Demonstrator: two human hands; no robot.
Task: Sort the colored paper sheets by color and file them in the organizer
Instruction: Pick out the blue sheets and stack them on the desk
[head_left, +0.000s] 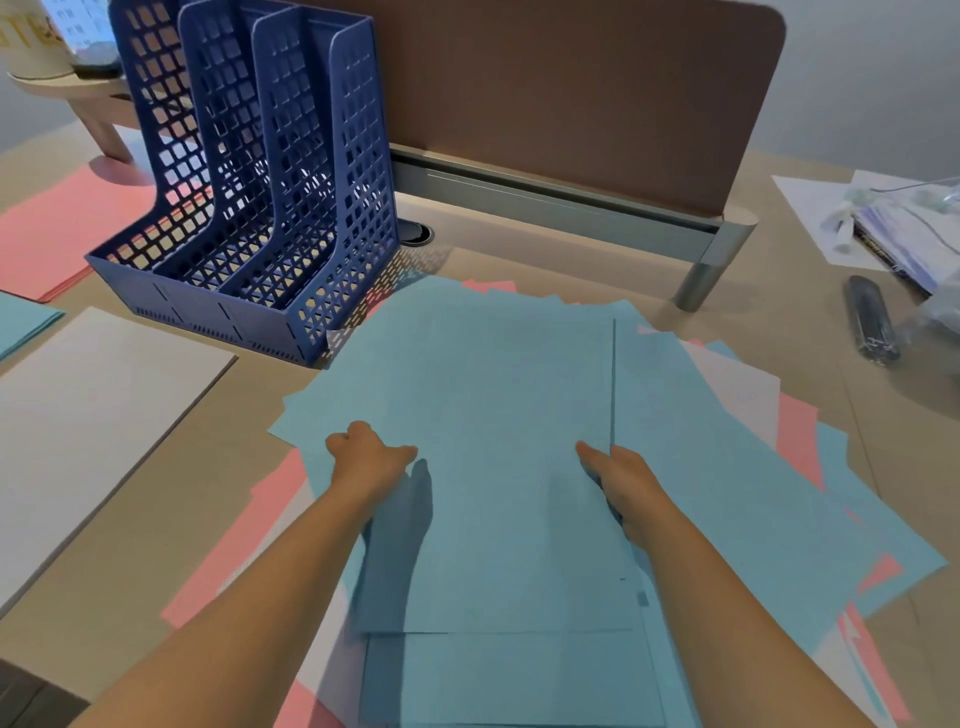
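Note:
A loose heap of blue paper sheets (493, 395) covers the desk in front of me, with pink sheets (797, 436) and white sheets (743, 389) poking out underneath. My left hand (366, 457) grips the left edge of a blue sheet lifted slightly off the heap. My right hand (618, 473) holds the same sheet's right edge. The blue mesh organizer (270, 208) stands at the back left, and its three slots look empty.
Sorted stacks lie at the left: pink (62, 228), white (88, 415) and the corner of a blue one (21, 322). A brown divider panel (571, 104) runs along the back. A black stapler (870, 322) and bagged papers (904, 228) are at the right.

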